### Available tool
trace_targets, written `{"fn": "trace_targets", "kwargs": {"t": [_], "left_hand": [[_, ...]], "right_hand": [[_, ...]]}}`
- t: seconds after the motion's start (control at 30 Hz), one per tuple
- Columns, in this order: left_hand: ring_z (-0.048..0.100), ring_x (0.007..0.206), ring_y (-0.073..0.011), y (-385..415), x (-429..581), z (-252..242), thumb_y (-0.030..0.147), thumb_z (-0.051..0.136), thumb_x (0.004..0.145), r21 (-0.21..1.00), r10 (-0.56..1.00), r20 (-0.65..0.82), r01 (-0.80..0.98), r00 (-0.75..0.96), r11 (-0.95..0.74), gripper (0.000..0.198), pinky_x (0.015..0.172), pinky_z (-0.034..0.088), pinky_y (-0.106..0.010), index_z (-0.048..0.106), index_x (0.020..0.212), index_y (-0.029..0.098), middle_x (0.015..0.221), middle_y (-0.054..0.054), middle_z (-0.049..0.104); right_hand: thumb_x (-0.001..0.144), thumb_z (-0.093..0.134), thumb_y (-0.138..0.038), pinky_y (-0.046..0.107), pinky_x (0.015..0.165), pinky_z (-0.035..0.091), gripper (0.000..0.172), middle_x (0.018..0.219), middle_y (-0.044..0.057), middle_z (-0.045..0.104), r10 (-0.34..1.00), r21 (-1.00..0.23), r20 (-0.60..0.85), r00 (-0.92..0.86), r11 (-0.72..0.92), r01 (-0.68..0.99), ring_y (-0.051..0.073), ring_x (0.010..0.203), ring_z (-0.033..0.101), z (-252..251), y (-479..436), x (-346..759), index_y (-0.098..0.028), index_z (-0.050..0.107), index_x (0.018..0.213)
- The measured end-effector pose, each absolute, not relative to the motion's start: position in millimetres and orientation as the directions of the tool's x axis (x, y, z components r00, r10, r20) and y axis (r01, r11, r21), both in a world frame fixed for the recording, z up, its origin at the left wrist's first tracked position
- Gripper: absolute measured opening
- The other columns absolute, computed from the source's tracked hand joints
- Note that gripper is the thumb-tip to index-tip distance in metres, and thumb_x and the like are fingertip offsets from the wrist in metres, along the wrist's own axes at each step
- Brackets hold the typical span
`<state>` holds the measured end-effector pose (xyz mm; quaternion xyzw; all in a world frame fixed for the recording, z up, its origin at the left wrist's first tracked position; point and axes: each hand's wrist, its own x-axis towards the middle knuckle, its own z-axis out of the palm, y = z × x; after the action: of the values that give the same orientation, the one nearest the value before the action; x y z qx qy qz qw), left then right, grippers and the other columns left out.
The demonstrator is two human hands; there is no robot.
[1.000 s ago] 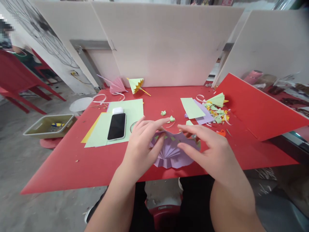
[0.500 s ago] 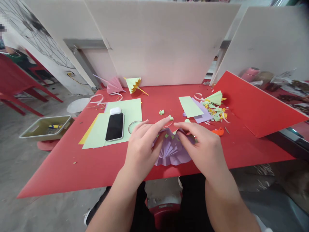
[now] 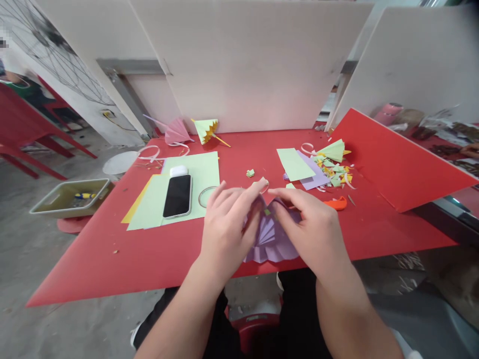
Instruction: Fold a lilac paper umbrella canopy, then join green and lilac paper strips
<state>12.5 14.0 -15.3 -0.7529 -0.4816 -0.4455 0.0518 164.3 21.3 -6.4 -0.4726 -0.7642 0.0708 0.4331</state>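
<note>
Between my hands is a pleated purple paper [image 3: 275, 244], its folds fanning out toward the table's front edge. My left hand [image 3: 230, 224] pinches its upper left rim between thumb and fingers. On the other side my right hand [image 3: 312, 224] grips the upper right rim in the same way. A small green paper piece [image 3: 267, 212] shows on the purple paper between the two thumbs. Just beyond the hands lies a little folded green paper piece [image 3: 250, 173]. A thin ring [image 3: 202, 198] rests to the left of my left hand.
A phone [image 3: 178, 196] and a white case [image 3: 178, 171] sit on green sheets [image 3: 204, 167] at left. Paper umbrellas [image 3: 207, 130] stand at the back. Paper scraps [image 3: 337, 174] and an orange cutter [image 3: 339, 203] lie at right, before a slanted red board [image 3: 392, 164].
My left hand has shifted slightly right, closer to my right hand. Less of the purple rim and fewer green pieces show between them.
</note>
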Motion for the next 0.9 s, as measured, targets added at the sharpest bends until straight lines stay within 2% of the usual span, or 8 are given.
{"fn": "trace_targets", "kwargs": {"t": [0.13,0.23,0.37,0.47,0.57,0.67,0.77,0.9], "left_hand": [[0.058,0.098,-0.0183,10,11,-13,0.016,0.06,0.08,0.338,0.59,0.808,0.818,0.001,-0.465,0.038,0.089,0.046,-0.033,0.056,0.117,0.023,0.106,-0.006,0.061],[0.06,0.083,-0.0146,7,18,-17,0.014,0.06,0.08,0.32,0.604,0.795,0.804,0.059,-0.5,0.039,0.079,0.048,-0.027,0.055,0.118,0.023,0.092,-0.002,0.066],[0.063,0.084,-0.0124,9,29,-26,0.014,0.058,0.082,0.396,0.665,0.745,0.763,0.059,-0.511,0.043,0.078,0.049,-0.023,0.051,0.123,0.023,0.099,-0.002,0.068],[0.064,0.082,-0.0113,11,29,-28,0.012,0.057,0.082,0.422,0.656,0.754,0.739,0.035,-0.525,0.035,0.075,0.05,-0.021,0.056,0.116,0.023,0.097,-0.001,0.069],[0.066,0.078,-0.0116,11,23,-25,0.012,0.057,0.083,0.446,0.658,0.752,0.717,0.023,-0.535,0.023,0.068,0.052,-0.02,0.061,0.103,0.022,0.09,0.0,0.071],[0.067,0.074,-0.0112,11,16,-21,0.013,0.059,0.082,0.546,0.692,0.721,0.641,-0.031,-0.54,0.016,0.064,0.053,-0.019,0.064,0.093,0.023,0.083,0.002,0.071],[0.067,0.077,-0.0102,13,11,-20,0.01,0.063,0.078,0.654,0.708,0.7,0.48,-0.092,-0.584,0.021,0.07,0.055,-0.018,0.064,0.094,0.023,0.085,0.003,0.071],[0.067,0.079,-0.0091,17,6,-24,0.008,0.067,0.074,0.718,0.709,0.684,0.335,-0.171,-0.611,0.025,0.072,0.056,-0.016,0.065,0.094,0.023,0.086,0.003,0.071]], "right_hand": [[0.082,0.053,-0.016,0.024,0.073,0.052,0.022,0.093,0.0,0.07,0.797,-0.539,0.597,-0.094,0.485,0.688,0.013,0.079,0.065,-6,25,169,-0.022,0.063,0.101],[0.083,0.052,-0.017,0.025,0.072,0.052,0.022,0.094,0.001,0.07,0.794,-0.537,0.603,-0.074,0.473,0.698,0.013,0.079,0.066,-7,25,169,-0.022,0.063,0.102],[0.085,0.052,-0.02,0.026,0.069,0.053,0.023,0.09,0.002,0.07,0.775,-0.51,0.625,-0.095,0.498,0.701,0.014,0.077,0.065,-8,22,165,-0.02,0.061,0.107],[0.086,0.052,-0.02,0.024,0.067,0.052,0.023,0.092,0.002,0.069,0.771,-0.519,0.623,-0.133,0.535,0.666,0.012,0.075,0.064,-7,18,162,-0.019,0.061,0.107],[0.085,0.053,-0.02,0.023,0.075,0.052,0.025,0.1,0.001,0.068,0.789,-0.577,0.585,-0.188,0.568,0.587,0.011,0.082,0.064,-2,12,162,-0.02,0.059,0.11],[0.083,0.059,-0.026,0.02,0.075,0.053,0.03,0.098,-0.001,0.068,0.838,-0.697,0.5,-0.218,0.539,0.473,0.011,0.086,0.064,5,9,169,-0.023,0.058,0.112],[0.083,0.059,-0.028,0.017,0.067,0.053,0.026,0.093,-0.002,0.068,0.876,-0.802,0.452,-0.166,0.481,0.353,0.009,0.082,0.064,10,10,182,-0.027,0.061,0.108],[0.083,0.059,-0.027,0.018,0.069,0.053,0.017,0.092,-0.003,0.068,0.863,-0.863,0.388,-0.324,0.463,0.2,0.009,0.08,0.064,14,15,200,-0.029,0.066,0.098]]}}
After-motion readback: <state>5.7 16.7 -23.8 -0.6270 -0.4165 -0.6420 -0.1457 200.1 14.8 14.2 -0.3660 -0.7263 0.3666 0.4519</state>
